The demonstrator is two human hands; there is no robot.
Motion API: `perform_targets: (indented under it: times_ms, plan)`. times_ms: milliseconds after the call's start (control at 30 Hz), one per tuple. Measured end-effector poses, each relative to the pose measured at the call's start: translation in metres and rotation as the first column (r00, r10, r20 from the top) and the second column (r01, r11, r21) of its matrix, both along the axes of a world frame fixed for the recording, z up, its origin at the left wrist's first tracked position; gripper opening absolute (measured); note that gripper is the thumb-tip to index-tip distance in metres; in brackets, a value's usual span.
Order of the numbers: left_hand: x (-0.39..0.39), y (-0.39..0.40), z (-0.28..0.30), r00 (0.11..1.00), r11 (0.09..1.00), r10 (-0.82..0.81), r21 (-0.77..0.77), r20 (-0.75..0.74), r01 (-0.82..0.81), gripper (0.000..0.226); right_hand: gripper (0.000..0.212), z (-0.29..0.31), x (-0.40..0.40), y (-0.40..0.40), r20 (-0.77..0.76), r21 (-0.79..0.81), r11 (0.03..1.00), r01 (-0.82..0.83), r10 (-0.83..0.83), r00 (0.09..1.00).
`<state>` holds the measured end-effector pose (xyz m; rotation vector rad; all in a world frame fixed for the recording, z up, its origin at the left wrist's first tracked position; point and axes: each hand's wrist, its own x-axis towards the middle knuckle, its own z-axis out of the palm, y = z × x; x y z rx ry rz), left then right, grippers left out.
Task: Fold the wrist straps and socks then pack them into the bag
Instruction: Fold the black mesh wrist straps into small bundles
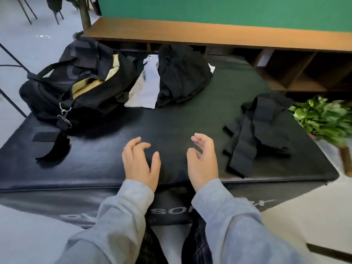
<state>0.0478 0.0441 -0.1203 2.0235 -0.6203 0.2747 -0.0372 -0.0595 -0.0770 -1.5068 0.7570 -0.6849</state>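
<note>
1. We look down on a broad black padded mat (171, 119) that fills most of the view; pale lettering runs along its near edge.
2. At twelve o'clock, beyond the mat, stands a low wooden shelf unit (209, 33) with open compartments, and a green wall (228, 10) rises behind it.
3. At ten o'clock a black bag (76, 86) sits on the mat, its top open and showing a tan lining.
4. At twelve o'clock lies a heap of black cloth (182, 77), with pale socks (146, 86) just beside it, between the heap and the bag.
5. At three o'clock the black wrist straps (257, 134) lie in a loose pile on the mat.
6. Past the mat's edge at three o'clock is a leafy green plant (323, 119).
7. Near six o'clock, our left hand (140, 162) hovers palm down, fingers loosely curled, holding nothing.
8. Our right hand (202, 161) is beside it, fingers relaxed and half curled, also holding nothing, near the straps but apart from them.
</note>
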Motion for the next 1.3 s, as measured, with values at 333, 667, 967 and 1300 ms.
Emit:
perform_targets:
  times_ms: [333,667,967,1300]
  plan:
    - [-0.027,-0.068,0.001,0.99,0.99,-0.144,-0.005,0.0,0.144,0.047,0.034,0.005,-0.052,-0.055,0.049,-0.275,0.944,0.18,-0.173,0.984]
    - [-0.035,-0.076,-0.013,0.953,0.944,-0.215,0.297,0.214,0.146,0.037,0.037,-0.036,-0.09,-0.103,-0.117,-0.74,0.618,0.264,-0.505,0.855]
    - [-0.033,-0.076,-0.017,0.94,0.94,-0.248,0.292,0.234,0.175,0.031,0.055,-0.033,-0.091,-0.128,-0.392,-0.682,0.711,0.173,-0.554,0.735]
    - [-0.031,-0.075,-0.018,0.935,0.944,-0.256,0.274,0.246,0.187,0.03,0.045,-0.023,-0.083,-0.146,-0.353,-0.556,0.791,0.257,-0.505,0.788]
